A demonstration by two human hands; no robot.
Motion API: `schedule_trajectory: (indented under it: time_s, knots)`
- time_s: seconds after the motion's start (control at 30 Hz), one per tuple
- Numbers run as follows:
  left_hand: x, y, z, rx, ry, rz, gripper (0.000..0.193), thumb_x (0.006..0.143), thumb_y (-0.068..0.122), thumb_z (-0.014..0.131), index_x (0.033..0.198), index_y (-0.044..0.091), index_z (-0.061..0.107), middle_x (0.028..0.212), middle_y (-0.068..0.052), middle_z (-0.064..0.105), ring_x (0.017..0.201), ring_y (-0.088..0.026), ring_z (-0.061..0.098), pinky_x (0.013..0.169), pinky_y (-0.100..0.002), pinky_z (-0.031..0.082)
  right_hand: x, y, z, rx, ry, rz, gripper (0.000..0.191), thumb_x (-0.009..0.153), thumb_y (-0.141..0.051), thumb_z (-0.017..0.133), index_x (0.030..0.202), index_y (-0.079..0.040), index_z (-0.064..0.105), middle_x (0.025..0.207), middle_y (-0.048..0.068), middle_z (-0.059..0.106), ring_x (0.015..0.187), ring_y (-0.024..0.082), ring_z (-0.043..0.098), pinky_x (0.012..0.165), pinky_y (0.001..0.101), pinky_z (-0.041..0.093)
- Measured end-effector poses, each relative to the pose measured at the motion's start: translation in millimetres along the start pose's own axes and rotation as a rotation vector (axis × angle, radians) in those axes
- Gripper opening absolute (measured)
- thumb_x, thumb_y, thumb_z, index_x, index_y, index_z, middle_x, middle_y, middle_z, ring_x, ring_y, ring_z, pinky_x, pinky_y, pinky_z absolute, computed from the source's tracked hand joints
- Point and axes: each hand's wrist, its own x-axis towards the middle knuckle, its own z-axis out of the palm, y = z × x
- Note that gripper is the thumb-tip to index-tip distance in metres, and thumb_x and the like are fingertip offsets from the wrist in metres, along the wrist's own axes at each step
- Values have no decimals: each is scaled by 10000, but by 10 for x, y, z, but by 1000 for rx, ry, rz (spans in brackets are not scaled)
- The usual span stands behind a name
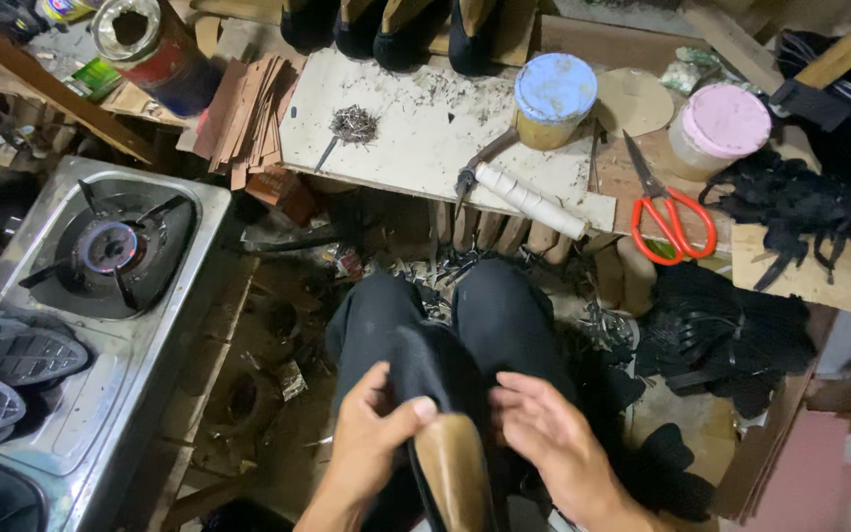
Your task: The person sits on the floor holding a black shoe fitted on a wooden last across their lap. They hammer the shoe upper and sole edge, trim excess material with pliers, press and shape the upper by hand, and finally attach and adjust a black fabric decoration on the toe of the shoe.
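A shoe upper on a wooden last [452, 471], tan sole side up with black material around it, rests on my lap between my knees. My left hand [369, 443] grips its left side, thumb laid over the toe end. My right hand [549, 443] lies against its right side with the fingers spread over the black material. A white work board [425, 128] lies ahead of my knees with a small heap of nails [354, 124] and pincers with a white wrapped handle [519, 192].
Red-handled scissors [672, 222], a blue-lidded jar [554, 99] and a pink-lidded jar [721, 128] stand at the back right. A steel gas stove [100, 256] is on the left with grey shoe soles [2, 365] beside it. Black straps [790, 202] pile on the right.
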Motion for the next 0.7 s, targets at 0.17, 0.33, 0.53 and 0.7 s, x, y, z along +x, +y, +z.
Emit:
schedule_trajectory:
  time_s: [0.17, 0.33, 0.53, 0.7]
  knots:
    - [149, 18, -101, -268, 294, 142, 398, 797, 89, 733, 1170, 7, 623, 954, -95, 733, 812, -180, 695, 753, -323, 574, -247, 20, -65, -803, -240, -578, 880, 769, -296, 868, 1473, 42, 461, 1562, 256, 416, 1454, 388, 443, 1170, 466, 360]
    - [395, -174, -166, -335, 403, 191, 423, 909, 66, 766, 1268, 58, 543, 958, -58, 661, 726, -148, 519, 549, -290, 344, 146, 87, -164, -1011, 34, -585, 619, 748, -180, 852, 1294, 0, 622, 1430, 159, 610, 1324, 304, 616, 1081, 382, 497]
    - [556, -259, -559, 210, 366, 63, 387, 764, 161, 832, 1084, 72, 633, 818, -36, 660, 692, -135, 599, 604, -299, 517, 718, -136, -508, -1045, -128, -448, 535, 726, -99, 841, 1226, -19, 669, 1390, 110, 653, 1254, 278, 654, 1042, 375, 496]
    - [654, -250, -812, 199, 314, -44, 385, 794, 247, 805, 1111, 41, 731, 894, -34, 748, 716, -118, 635, 622, -283, 524, 794, -198, -360, -1107, -156, -504, 560, 696, -131, 853, 1222, -41, 682, 1383, 96, 641, 1272, 277, 624, 1050, 374, 478]
